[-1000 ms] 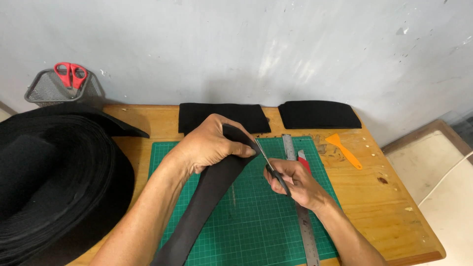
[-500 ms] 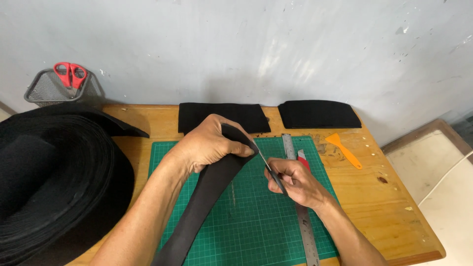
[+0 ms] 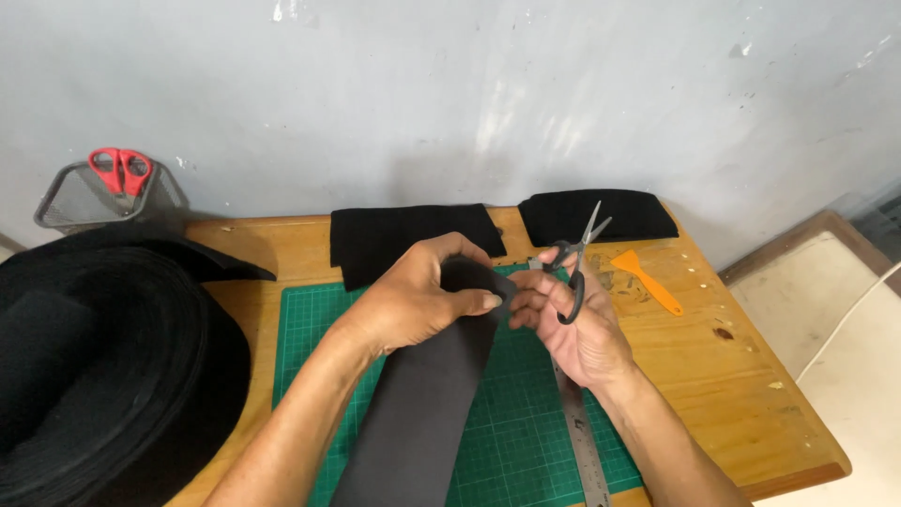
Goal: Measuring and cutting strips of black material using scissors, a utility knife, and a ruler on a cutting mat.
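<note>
A flat metal ruler (image 3: 580,434) lies below the right hand (image 3: 574,330), which is closed around black-handled scissors (image 3: 572,263), blades pointing up. Just beside it, the left hand (image 3: 418,299) pinches the folded end of a matte black strap (image 3: 422,404) over the gridded green mat (image 3: 300,329). Beyond lie soft black fabric pieces (image 3: 404,237).

Green gridded cutting mat (image 3: 526,422) lies mid wooden table (image 3: 751,376). Long black fabric strip (image 3: 422,413) runs across it, steel ruler (image 3: 582,441) to its right. Two folded black cloth stacks (image 3: 394,239) (image 3: 601,214) behind the mat; orange plastic scraper (image 3: 648,280) right. Big black fabric roll (image 3: 94,366) left, wire mesh basket (image 3: 84,202) behind it (red-handled scissors (image 3: 120,169) inside).
</note>
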